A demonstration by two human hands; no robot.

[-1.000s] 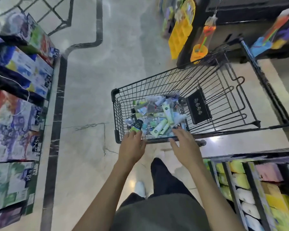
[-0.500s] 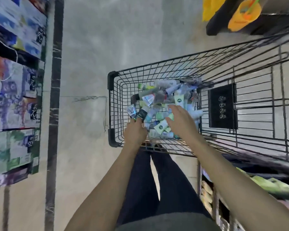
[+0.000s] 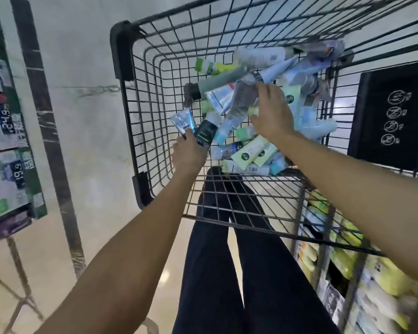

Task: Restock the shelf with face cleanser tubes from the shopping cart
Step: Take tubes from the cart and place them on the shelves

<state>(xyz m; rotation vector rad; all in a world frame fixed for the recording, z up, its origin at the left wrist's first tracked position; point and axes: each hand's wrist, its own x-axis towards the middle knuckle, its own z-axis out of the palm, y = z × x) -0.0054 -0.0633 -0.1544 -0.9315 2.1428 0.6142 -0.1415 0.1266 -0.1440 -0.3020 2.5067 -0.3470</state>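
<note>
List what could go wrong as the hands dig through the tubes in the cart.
1. The left hand grips a dark tube and a silver tube together; one might slip out when lifted.
2. The right hand presses on the loose pile of tubes; shifting it could bury or scatter tubes.
3. Tubes lie against the wire cart floor; a cap could snag in the mesh.

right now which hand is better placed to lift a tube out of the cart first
Left, probably. The left hand already grips the dark tube at the near edge of the pile, while the right hand only lies spread over the tubes in the shopping cart.
</note>
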